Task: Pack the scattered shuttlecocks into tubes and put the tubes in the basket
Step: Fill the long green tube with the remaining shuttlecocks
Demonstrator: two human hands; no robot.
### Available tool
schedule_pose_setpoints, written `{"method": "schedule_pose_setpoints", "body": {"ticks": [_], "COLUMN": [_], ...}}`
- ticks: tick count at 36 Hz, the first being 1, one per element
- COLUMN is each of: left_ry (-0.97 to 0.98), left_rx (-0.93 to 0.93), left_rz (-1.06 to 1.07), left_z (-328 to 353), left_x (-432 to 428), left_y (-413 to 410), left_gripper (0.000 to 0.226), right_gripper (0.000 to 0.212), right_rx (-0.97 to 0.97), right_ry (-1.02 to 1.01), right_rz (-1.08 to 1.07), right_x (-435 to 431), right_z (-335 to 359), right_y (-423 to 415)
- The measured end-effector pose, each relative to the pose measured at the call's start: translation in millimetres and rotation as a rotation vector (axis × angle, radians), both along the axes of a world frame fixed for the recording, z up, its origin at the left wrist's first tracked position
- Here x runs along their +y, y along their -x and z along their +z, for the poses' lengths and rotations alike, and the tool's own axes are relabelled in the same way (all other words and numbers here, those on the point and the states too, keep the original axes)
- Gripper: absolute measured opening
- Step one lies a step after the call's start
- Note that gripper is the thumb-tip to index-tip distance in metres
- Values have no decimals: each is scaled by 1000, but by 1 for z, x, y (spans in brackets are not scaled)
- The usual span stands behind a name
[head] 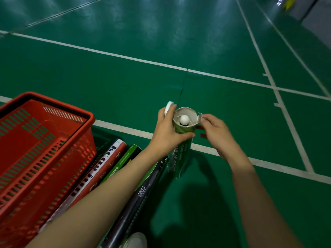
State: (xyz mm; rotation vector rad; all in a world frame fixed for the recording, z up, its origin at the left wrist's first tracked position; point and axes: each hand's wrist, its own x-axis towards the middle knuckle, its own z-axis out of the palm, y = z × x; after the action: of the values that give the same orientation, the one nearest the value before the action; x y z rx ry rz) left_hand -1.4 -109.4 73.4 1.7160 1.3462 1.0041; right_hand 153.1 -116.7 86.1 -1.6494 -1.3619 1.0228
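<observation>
The basket (44, 158) at the lower left is made of red moulded plastic, slotted and faintly shiny. The green tube (184, 151) at the centre is formed of printed cardboard, its pale rim torn and ragged. The green floor (125, 83) is finished smooth and glossy, streaked with reflected light across the upper frame.

The basket (35, 176) runs off the left edge. The left forearm (107, 190) hides parts of the lying tubes (111, 158). The shuttlecock (184, 119) shows only cork.
</observation>
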Motion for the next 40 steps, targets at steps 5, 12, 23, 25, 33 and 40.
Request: {"method": "schedule_pose_setpoints", "body": {"ticks": [5, 12, 23, 25, 33, 40], "left_ry": [55, 69, 86, 92, 98, 138], "left_rx": [-16, -4, -11, 4, 16, 20], "left_rz": [-5, -51, -46, -45, -46, -49], "left_z": [-1, -6, -8, -7, -6, -1], "left_x": [4, -3, -2, -1, -2, -3], "left_y": [1, -1, -5, -6, -6, 0], "left_gripper": [79, 76, 74, 73, 74, 79], "right_gripper": [23, 32, 29, 27, 18, 17], "right_rx": [-127, -444, -492, -472, -126, 567], "right_ry": [-239, -154, -240, -291, -506, -390], "right_rz": [9, 103, 97, 70, -151, -542], "right_x": [-8, -9, -12, -12, -16, 2], "right_z": [22, 36, 39, 41, 45, 49], "right_y": [18, 24, 22, 21, 24, 17]}}
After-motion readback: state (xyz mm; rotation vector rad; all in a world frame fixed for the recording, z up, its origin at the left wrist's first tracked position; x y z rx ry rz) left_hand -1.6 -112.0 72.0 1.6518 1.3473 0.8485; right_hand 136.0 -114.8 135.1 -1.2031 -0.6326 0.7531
